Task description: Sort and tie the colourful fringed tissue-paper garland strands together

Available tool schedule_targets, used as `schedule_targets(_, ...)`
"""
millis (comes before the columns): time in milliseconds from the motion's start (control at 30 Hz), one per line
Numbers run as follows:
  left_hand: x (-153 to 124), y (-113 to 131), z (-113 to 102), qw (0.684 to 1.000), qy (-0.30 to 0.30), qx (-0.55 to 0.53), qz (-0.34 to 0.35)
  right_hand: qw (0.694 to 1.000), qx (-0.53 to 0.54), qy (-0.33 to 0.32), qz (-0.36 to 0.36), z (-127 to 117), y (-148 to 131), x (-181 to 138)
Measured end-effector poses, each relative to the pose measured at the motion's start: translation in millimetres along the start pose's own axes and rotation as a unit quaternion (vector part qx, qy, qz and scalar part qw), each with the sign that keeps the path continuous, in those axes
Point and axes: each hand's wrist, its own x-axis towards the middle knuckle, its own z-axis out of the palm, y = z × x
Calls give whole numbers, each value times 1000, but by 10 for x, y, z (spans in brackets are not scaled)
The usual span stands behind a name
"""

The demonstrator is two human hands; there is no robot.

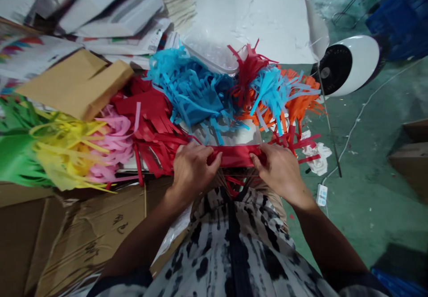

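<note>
A red fringed paper strip (234, 155) is stretched flat between both hands at the near edge of the work surface. My left hand (192, 167) is closed, pinching its left end. My right hand (279, 170) is closed on its right end. Loose red fringe hangs below the strip over my lap. Just behind my hands lie piles of cut fringe: red (150, 123), blue (190, 87), orange (297, 101), pink (115, 145), yellow (63, 150) and green (15, 150).
A folded brown cardboard piece (76, 83) lies at the left, with stacks of white papers (110, 16) behind. A clear plastic lid (210, 54) sits among the fringe. A white fan (347, 65) stands on the green floor at the right. Flattened cardboard boxes (67, 234) lie at the lower left.
</note>
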Motion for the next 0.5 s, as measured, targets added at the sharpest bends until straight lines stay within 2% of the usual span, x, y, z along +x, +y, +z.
schedule_targets(200, 1, 22, -12, 998, 15, 57, -1, 1000, 1, -19, 18, -12, -28, 14)
schedule_targets(300, -45, 77, -33, 993, 77, 86, 6, 999, -2, -22, 30, -11, -36, 24)
schedule_targets(400, -157, 193, 16, 988, 100, 39, 115, 1000, -7, -13, 21, -3, -36, 37)
schedule_targets(500, -292, 304, 143, 973, 51, -10, 225, 1000, -25, 7, 14, -8, -56, 10)
